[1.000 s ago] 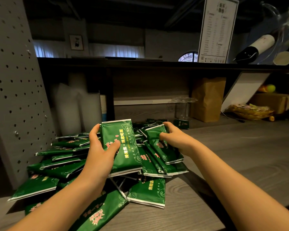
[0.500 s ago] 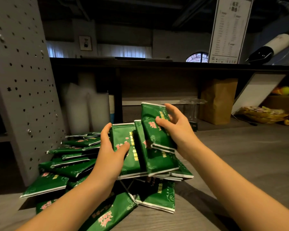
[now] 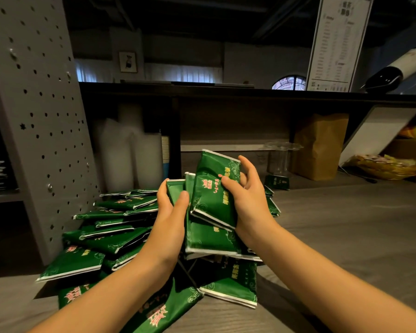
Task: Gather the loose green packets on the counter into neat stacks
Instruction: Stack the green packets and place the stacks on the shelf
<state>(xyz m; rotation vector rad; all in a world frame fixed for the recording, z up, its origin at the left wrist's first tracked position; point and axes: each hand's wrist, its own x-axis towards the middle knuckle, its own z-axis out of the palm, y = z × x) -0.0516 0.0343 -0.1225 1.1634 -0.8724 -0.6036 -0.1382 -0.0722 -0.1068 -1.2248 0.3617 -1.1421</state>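
1. Over the last half second the right hand (image 3: pixel 247 203) has carried its lifted packet (image 3: pixel 214 188) higher and across toward 9 o'clock. The packet now overlaps the upright bundle (image 3: pixel 209 239) steadied by the left hand (image 3: pixel 171 212), and the two hands have drawn close together.
2. Handling, as a judgement: these look like light, soft foil sachets with a slick skin and stiffer crimped ends. They should slide easily over one another. A squeeze across the flat faces near the middle seems safer than a pinch at a sealed end.
3. The right fingers are clamped on the lifted packet. The thumb (image 3: pixel 227 185) presses its printed face and the others curl behind its 3 o'clock edge.
4. The left fingers are clamped on the bundle. The thumb (image 3: pixel 184 199) lies on the front and the rest wrap its 9 o'clock edge.
5. The bundle's lower end sits at 6 o'clock over flat packets on the table (image 3: pixel 346 236). I cannot tell whether it touches them.
6. The loose heap (image 3: pixel 111 236) sprawls on the table at 8 o'clock of the hands, beside the pegboard (image 3: pixel 41 116).
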